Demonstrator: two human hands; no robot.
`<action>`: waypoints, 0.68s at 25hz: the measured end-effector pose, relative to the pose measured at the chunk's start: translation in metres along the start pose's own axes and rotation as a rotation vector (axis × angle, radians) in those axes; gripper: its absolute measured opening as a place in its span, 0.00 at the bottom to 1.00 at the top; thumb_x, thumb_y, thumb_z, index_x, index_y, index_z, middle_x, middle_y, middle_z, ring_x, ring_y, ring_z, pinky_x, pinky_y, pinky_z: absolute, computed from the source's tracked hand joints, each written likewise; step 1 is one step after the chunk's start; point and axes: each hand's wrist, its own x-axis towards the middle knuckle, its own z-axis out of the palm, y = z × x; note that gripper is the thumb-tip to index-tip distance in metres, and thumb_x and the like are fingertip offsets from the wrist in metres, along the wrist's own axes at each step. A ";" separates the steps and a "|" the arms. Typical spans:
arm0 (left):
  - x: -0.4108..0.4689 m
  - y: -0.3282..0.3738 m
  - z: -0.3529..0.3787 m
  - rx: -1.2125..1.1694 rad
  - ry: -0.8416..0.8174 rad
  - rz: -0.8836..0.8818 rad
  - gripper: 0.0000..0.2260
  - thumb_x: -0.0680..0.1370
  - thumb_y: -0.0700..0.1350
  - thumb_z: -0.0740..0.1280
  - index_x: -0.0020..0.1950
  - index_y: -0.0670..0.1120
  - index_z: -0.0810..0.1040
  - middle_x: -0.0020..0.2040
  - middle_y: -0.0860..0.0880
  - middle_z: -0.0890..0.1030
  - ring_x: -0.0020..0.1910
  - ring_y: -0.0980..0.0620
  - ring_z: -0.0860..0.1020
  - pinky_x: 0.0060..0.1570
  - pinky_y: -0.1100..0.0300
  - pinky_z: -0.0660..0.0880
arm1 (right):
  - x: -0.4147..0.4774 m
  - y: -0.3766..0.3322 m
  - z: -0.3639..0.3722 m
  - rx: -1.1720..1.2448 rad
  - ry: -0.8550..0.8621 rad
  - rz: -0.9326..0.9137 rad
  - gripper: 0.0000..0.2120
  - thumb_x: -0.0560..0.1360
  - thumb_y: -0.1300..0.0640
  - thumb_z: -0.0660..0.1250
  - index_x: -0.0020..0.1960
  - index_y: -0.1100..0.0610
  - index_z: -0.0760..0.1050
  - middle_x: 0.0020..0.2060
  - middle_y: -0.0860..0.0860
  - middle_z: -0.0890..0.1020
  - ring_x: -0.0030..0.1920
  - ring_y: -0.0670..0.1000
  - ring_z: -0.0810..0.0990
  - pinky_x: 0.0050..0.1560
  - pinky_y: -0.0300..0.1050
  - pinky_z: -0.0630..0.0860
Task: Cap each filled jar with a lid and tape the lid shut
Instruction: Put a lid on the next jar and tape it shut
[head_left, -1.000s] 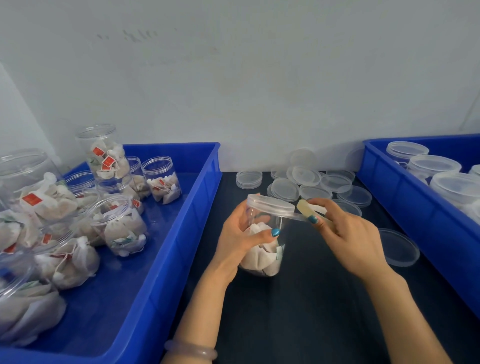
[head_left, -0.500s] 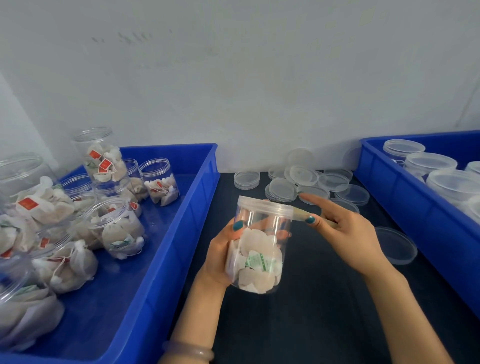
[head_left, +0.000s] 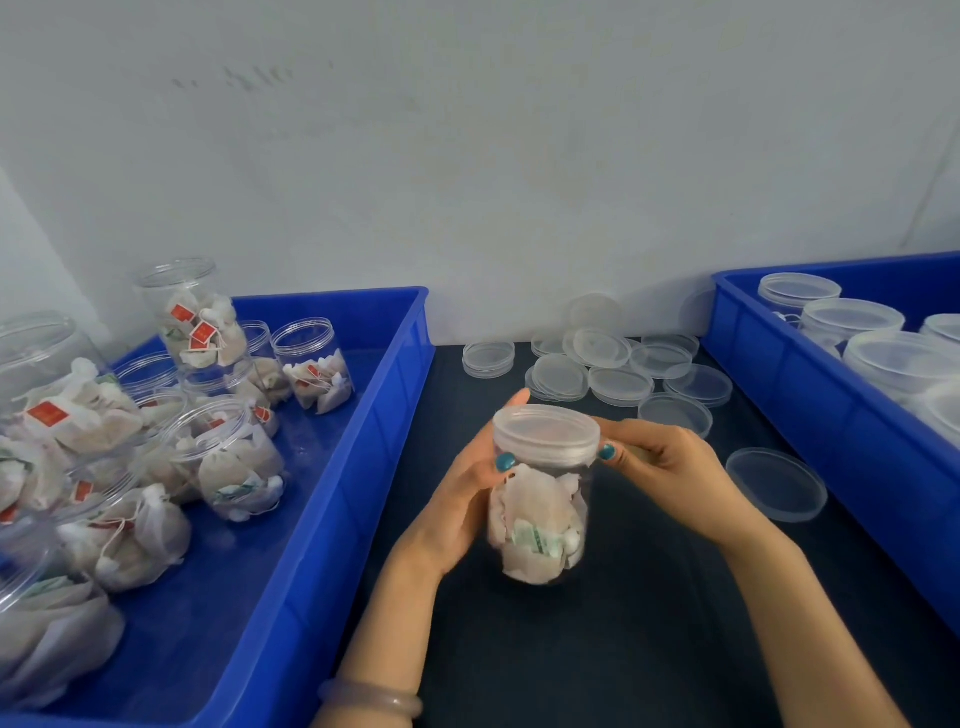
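Clear plastic jar (head_left: 540, 519) between my hands: left hand (head_left: 462, 499) curls round its wall, right hand (head_left: 675, 478) pinches the lid (head_left: 545, 434) rim.

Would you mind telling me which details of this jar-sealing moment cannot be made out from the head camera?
All in the head view:
Tape on the lid: clear on clear plastic, and the right hand covers that rim; extent unreadable.
Left side of the jar: hidden by the left hand.
Capped jars in the right bin: cut off by the frame's right edge.
Red tags: print too small.
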 end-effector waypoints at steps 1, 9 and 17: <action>0.001 0.002 0.001 0.076 -0.006 0.024 0.37 0.69 0.57 0.68 0.77 0.54 0.62 0.70 0.53 0.76 0.70 0.52 0.73 0.67 0.53 0.72 | 0.000 0.001 0.001 -0.055 -0.008 0.003 0.12 0.69 0.30 0.56 0.51 0.15 0.67 0.40 0.41 0.82 0.43 0.43 0.79 0.50 0.50 0.77; -0.007 0.037 0.013 0.932 0.086 0.006 0.48 0.61 0.74 0.69 0.77 0.60 0.59 0.72 0.61 0.68 0.70 0.61 0.68 0.68 0.52 0.70 | 0.001 0.005 0.004 -0.197 0.025 -0.012 0.16 0.75 0.31 0.52 0.61 0.22 0.70 0.38 0.45 0.78 0.40 0.45 0.77 0.43 0.49 0.76; 0.018 0.043 0.063 1.484 0.252 -0.042 0.37 0.70 0.77 0.58 0.68 0.52 0.71 0.63 0.53 0.75 0.63 0.51 0.72 0.46 0.54 0.67 | 0.002 0.011 0.006 -0.365 0.114 -0.114 0.19 0.79 0.55 0.66 0.64 0.34 0.76 0.34 0.46 0.78 0.34 0.50 0.75 0.36 0.45 0.68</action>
